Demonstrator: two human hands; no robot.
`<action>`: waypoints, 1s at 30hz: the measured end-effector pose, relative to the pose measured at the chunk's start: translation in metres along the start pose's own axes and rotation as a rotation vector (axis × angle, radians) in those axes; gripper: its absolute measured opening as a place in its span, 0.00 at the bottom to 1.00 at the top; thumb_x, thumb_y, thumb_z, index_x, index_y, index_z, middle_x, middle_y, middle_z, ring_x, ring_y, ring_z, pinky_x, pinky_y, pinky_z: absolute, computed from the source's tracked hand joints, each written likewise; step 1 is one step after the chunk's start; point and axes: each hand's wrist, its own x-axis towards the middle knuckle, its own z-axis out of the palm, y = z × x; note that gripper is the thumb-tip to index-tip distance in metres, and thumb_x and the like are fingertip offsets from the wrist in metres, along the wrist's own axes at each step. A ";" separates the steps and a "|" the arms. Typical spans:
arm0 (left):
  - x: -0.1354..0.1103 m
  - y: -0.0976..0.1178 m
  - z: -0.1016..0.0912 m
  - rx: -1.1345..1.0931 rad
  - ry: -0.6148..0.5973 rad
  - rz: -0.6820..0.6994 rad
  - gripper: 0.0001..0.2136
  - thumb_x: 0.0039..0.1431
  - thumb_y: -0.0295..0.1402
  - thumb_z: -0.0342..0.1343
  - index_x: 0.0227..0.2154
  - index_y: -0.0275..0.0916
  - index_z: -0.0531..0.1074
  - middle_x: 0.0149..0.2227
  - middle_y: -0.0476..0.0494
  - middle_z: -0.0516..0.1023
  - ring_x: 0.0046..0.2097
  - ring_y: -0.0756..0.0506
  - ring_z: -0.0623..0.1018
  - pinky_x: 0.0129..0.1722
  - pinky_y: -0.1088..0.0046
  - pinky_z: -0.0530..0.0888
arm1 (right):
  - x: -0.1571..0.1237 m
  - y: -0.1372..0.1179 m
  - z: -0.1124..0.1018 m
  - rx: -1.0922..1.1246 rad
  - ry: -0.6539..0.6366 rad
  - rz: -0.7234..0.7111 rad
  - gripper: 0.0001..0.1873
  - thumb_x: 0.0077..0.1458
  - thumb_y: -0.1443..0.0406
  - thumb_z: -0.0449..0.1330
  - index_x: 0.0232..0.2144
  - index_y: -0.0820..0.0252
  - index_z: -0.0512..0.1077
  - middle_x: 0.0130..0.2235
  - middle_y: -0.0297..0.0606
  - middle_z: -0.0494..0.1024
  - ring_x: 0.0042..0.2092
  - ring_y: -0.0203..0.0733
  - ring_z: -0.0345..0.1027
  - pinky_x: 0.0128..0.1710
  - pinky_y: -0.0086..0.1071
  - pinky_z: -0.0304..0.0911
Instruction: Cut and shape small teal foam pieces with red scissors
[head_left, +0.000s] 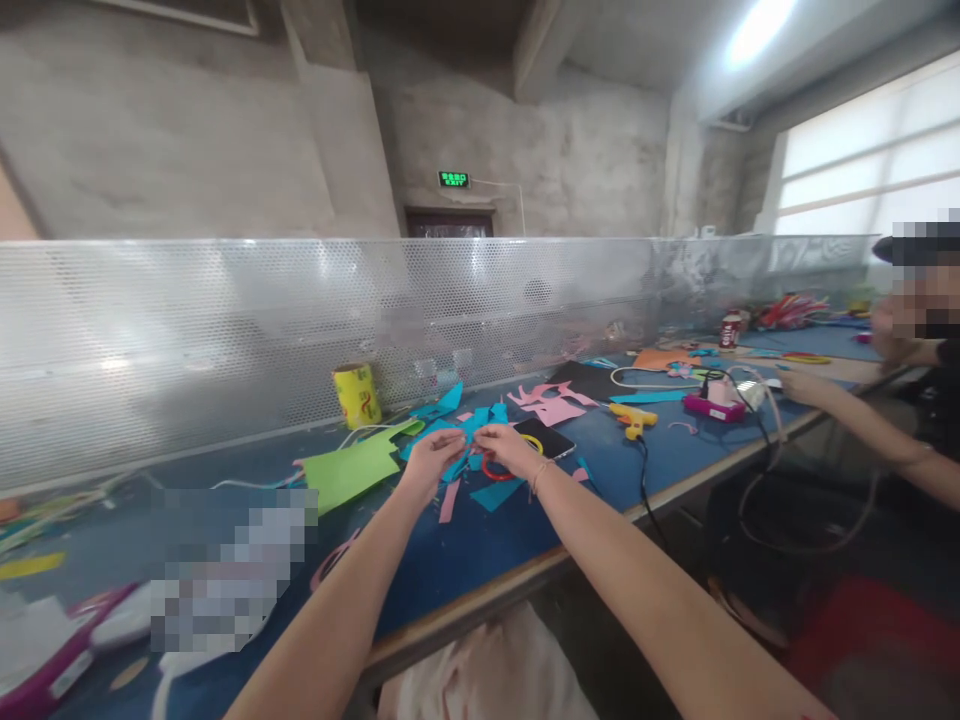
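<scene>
My left hand (435,462) and my right hand (510,448) meet above the table, fingertips pinched close together. Between them is a blue paper-like piece (474,425) with cut, pointed ends; the fingers hide part of it. Under and beside my right hand show a red ring-shaped thing (491,472) and a yellow curved one (535,443). A dark phone-like slab (551,438) lies just to the right. Left of my left hand lies a bright green sheet (352,470). A pink strip (449,502) and a blue scrap (496,494) lie below the hands.
A yellow glue gun (634,420), cut pink sheet (555,404) and purple power strip (714,406) lie to the right. A yellow roll (357,396) stands by the perforated metal divider (225,340). A co-worker's arm (862,420) reaches in at far right.
</scene>
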 end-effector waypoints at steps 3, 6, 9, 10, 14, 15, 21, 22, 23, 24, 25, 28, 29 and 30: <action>-0.001 0.003 0.001 0.034 -0.028 0.018 0.18 0.28 0.35 0.64 0.27 0.34 0.70 0.27 0.47 0.73 0.30 0.49 0.74 0.35 0.71 0.71 | 0.003 0.002 0.000 0.122 -0.033 0.024 0.08 0.40 0.64 0.61 0.23 0.64 0.67 0.22 0.32 0.69 0.25 0.29 0.63 0.22 0.23 0.54; -0.001 0.003 0.001 0.070 -0.029 0.023 0.19 0.29 0.36 0.64 0.28 0.34 0.69 0.26 0.48 0.72 0.29 0.50 0.73 0.33 0.71 0.71 | 0.005 0.003 0.002 0.164 -0.040 0.039 0.07 0.39 0.66 0.61 0.23 0.63 0.67 0.21 0.31 0.68 0.24 0.29 0.62 0.21 0.23 0.53; 0.000 0.002 0.000 0.106 -0.031 -0.003 0.19 0.30 0.38 0.63 0.28 0.34 0.69 0.24 0.49 0.72 0.27 0.50 0.73 0.32 0.71 0.71 | 0.005 0.003 0.003 0.164 -0.023 0.058 0.09 0.37 0.67 0.63 0.23 0.63 0.66 0.20 0.29 0.67 0.24 0.29 0.62 0.21 0.22 0.53; 0.000 0.001 -0.001 0.118 -0.027 -0.004 0.18 0.30 0.38 0.63 0.27 0.34 0.69 0.23 0.49 0.72 0.27 0.50 0.73 0.32 0.71 0.71 | 0.005 0.002 0.003 0.162 -0.020 0.065 0.09 0.37 0.67 0.63 0.23 0.62 0.66 0.19 0.28 0.66 0.24 0.29 0.62 0.21 0.22 0.53; 0.003 -0.004 -0.006 0.185 -0.009 0.011 0.18 0.28 0.39 0.63 0.25 0.34 0.69 0.23 0.48 0.72 0.26 0.50 0.72 0.31 0.71 0.71 | 0.003 0.001 0.004 0.138 -0.014 0.084 0.08 0.40 0.65 0.62 0.23 0.62 0.66 0.20 0.29 0.67 0.24 0.29 0.62 0.22 0.23 0.53; 0.004 -0.004 -0.006 0.208 -0.008 0.011 0.19 0.27 0.40 0.63 0.25 0.34 0.69 0.22 0.48 0.72 0.26 0.50 0.72 0.31 0.71 0.71 | 0.003 0.001 0.003 0.131 -0.011 0.086 0.08 0.41 0.65 0.62 0.22 0.62 0.66 0.20 0.30 0.67 0.24 0.29 0.62 0.22 0.23 0.53; 0.005 -0.005 -0.009 0.295 0.003 -0.004 0.21 0.24 0.44 0.63 0.23 0.35 0.69 0.20 0.48 0.72 0.24 0.49 0.72 0.28 0.71 0.70 | 0.001 0.000 0.003 0.129 -0.046 0.107 0.09 0.40 0.63 0.62 0.23 0.62 0.67 0.21 0.30 0.68 0.24 0.29 0.63 0.24 0.24 0.55; 0.006 -0.005 -0.009 0.298 0.002 -0.010 0.21 0.24 0.44 0.63 0.23 0.35 0.69 0.20 0.48 0.71 0.24 0.49 0.72 0.28 0.72 0.70 | 0.000 -0.001 0.004 0.139 -0.052 0.110 0.09 0.40 0.63 0.62 0.23 0.62 0.67 0.21 0.30 0.68 0.24 0.30 0.63 0.25 0.24 0.56; 0.006 -0.005 -0.010 0.297 -0.001 -0.014 0.21 0.24 0.44 0.63 0.23 0.35 0.69 0.20 0.48 0.71 0.24 0.49 0.72 0.28 0.72 0.70 | -0.001 -0.002 0.004 0.146 -0.055 0.112 0.09 0.40 0.63 0.62 0.23 0.61 0.67 0.21 0.30 0.68 0.24 0.30 0.63 0.25 0.24 0.57; 0.007 -0.006 -0.010 0.295 -0.005 -0.015 0.22 0.23 0.44 0.63 0.24 0.36 0.69 0.20 0.48 0.71 0.24 0.49 0.72 0.28 0.72 0.70 | -0.002 -0.003 0.004 0.151 -0.054 0.112 0.08 0.41 0.63 0.62 0.23 0.61 0.67 0.21 0.30 0.68 0.24 0.29 0.63 0.25 0.24 0.57; 0.007 -0.006 -0.010 0.290 -0.009 -0.014 0.22 0.23 0.44 0.63 0.24 0.36 0.69 0.20 0.48 0.72 0.24 0.49 0.72 0.28 0.72 0.70 | -0.002 -0.004 0.005 0.152 -0.053 0.112 0.08 0.41 0.63 0.62 0.23 0.61 0.67 0.21 0.30 0.68 0.24 0.29 0.63 0.26 0.24 0.57; 0.008 -0.007 -0.011 0.278 -0.014 -0.006 0.23 0.22 0.45 0.63 0.23 0.35 0.68 0.20 0.48 0.72 0.24 0.49 0.72 0.28 0.71 0.70 | -0.004 -0.006 0.006 0.152 -0.042 0.121 0.09 0.39 0.63 0.63 0.22 0.61 0.67 0.20 0.29 0.68 0.24 0.29 0.63 0.25 0.25 0.57; 0.008 -0.008 -0.011 0.277 -0.015 -0.008 0.23 0.21 0.45 0.63 0.23 0.35 0.68 0.20 0.48 0.71 0.24 0.49 0.72 0.28 0.71 0.70 | -0.004 -0.006 0.006 0.155 -0.040 0.125 0.09 0.39 0.63 0.63 0.22 0.61 0.67 0.20 0.29 0.68 0.24 0.30 0.63 0.25 0.25 0.57; 0.008 -0.008 -0.011 0.275 -0.014 -0.009 0.23 0.21 0.45 0.63 0.23 0.35 0.68 0.20 0.49 0.71 0.24 0.49 0.72 0.29 0.70 0.70 | -0.004 -0.006 0.005 0.157 -0.039 0.127 0.09 0.38 0.64 0.63 0.22 0.61 0.67 0.20 0.29 0.68 0.24 0.30 0.63 0.25 0.25 0.57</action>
